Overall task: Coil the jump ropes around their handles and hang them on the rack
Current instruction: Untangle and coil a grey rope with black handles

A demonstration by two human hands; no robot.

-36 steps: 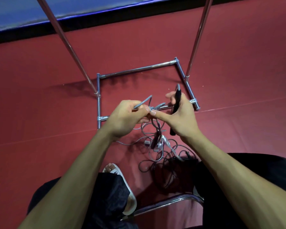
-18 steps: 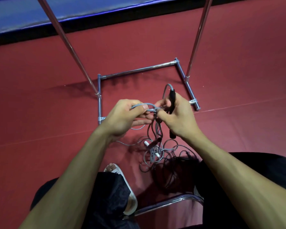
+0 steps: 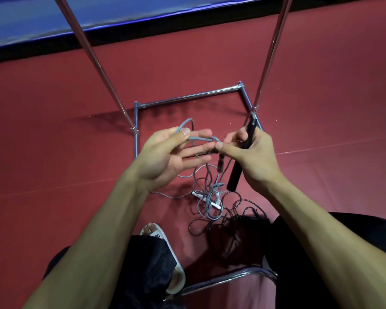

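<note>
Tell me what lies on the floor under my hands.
A tangle of grey and black ropes with white handles lies on the red floor. The left hand, right hand and black handle cover some rising strands.

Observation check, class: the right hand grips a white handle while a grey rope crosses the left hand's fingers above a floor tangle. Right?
No: the head view shows the handle in the right hand is black, not white. The grey rope does cross the left hand above the tangle.

Setting: gym or sports hall. Evidence: red sports flooring, blue mat edge, chrome rack frame, tangled jump ropes.
</note>
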